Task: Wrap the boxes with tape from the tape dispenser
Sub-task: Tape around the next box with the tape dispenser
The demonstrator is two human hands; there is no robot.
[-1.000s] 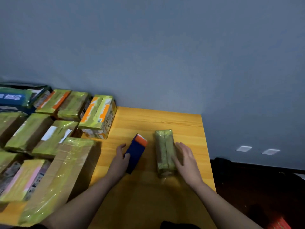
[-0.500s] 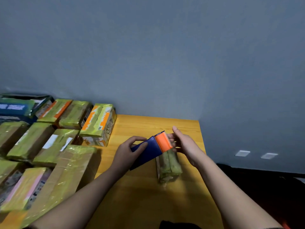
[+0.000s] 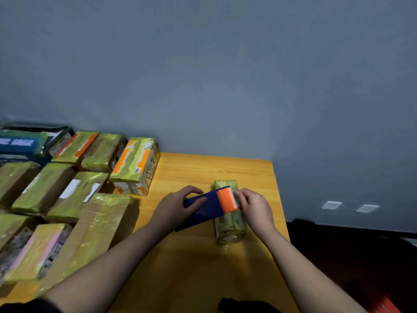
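Two hands work one tool: the left hand (image 3: 178,207) grips the blue body of the tape dispenser (image 3: 208,205), fingers curled over its top, thumb across the near face, prob. to steady it. The right hand (image 3: 253,208) is at the orange cutter end; its fingertips seem to pinch at the tape end by the serrated blade, likely to draw out a fresh length, but the tape itself is too clear and blurred to confirm. The dispenser hovers w/ its cutter end above the small box (image 3: 229,224), which lies lengthwise on the wooden table (image 3: 203,267) near its right edge, directly under both hands, so tape can go straight down onto it. Wrapped boxes (image 3: 90,199) are stacked at left, well apart.
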